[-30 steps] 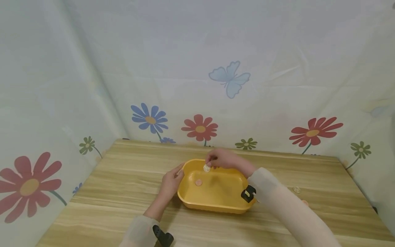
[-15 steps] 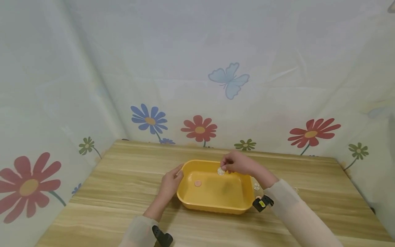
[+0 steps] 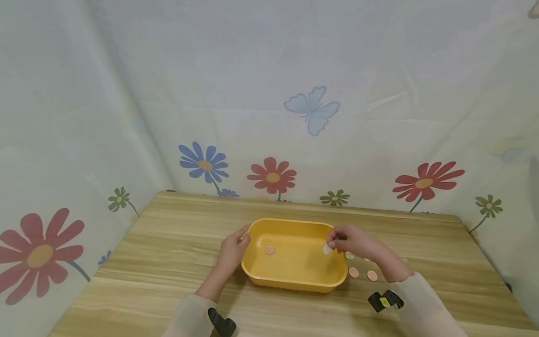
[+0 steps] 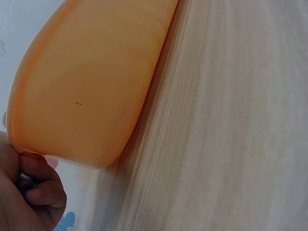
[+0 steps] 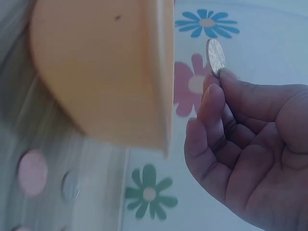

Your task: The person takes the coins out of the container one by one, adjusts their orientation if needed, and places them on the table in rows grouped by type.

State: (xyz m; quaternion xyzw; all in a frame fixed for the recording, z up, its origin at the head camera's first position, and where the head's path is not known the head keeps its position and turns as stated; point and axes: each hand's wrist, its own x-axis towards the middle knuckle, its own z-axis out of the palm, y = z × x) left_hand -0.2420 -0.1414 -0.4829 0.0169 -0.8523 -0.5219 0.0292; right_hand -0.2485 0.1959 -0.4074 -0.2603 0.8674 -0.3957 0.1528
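A yellow plastic basin (image 3: 294, 284) sits on the table. My left hand (image 3: 232, 250) grips its left end; in the left wrist view the fingers (image 4: 47, 195) curl at the rim. Over the basin's right end, my right hand (image 3: 349, 241) pinches a silver-coloured coin (image 3: 326, 249) between thumb and fingertips. The right wrist view has this coin (image 5: 216, 57) standing on edge above the fingertips, higher than the rim. Inside the basin, toward the left, lies one copper-coloured coin (image 3: 270, 250).
Right of the basin, several coins lie on the wooden table (image 3: 177, 229), among them a copper-coloured coin (image 3: 372, 275) and a silver-coloured coin (image 3: 350, 255). The right forearm partly covers this area. A flower-printed curtain (image 3: 236, 93) stands behind the table.
My right hand has moved right, from the basin's back left to its right end, still pinching the silver-coloured coin. Coins its arm covered now show. My left hand stays put.
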